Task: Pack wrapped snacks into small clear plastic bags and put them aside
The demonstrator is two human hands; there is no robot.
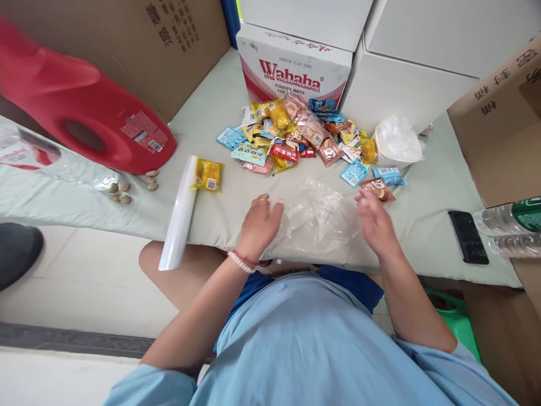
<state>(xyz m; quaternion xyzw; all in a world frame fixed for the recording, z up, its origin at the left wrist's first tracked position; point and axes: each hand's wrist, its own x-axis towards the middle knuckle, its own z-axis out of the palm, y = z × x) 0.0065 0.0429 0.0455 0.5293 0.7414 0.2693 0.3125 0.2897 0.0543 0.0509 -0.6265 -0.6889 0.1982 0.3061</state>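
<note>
A clear plastic bag (319, 217) lies crumpled on the cloth-covered table in front of me. At its left edge is my left hand (261, 221), thumb apart from the fingers, holding nothing. My right hand (376, 223) hovers at the bag's right side, fingers loosely bent and slightly blurred, with nothing visible in it. Just beyond my right fingertips lie a brown snack packet (379, 190) and a blue packet (389, 175). Farther back sits a heap of wrapped snacks (291, 135). To the left, a yellow snack packet (209, 175) touches a roll of clear plastic bags or film (180, 217).
A white bowl (382, 148) holding crumpled plastic stands right of the heap, before white boxes. Behind is a Wahaba-style water carton (291, 70). Left are a red jug (97, 107), a clear bottle (80, 169) and several nuts (124, 199). A phone (468, 237) and bottles (502, 219) lie right.
</note>
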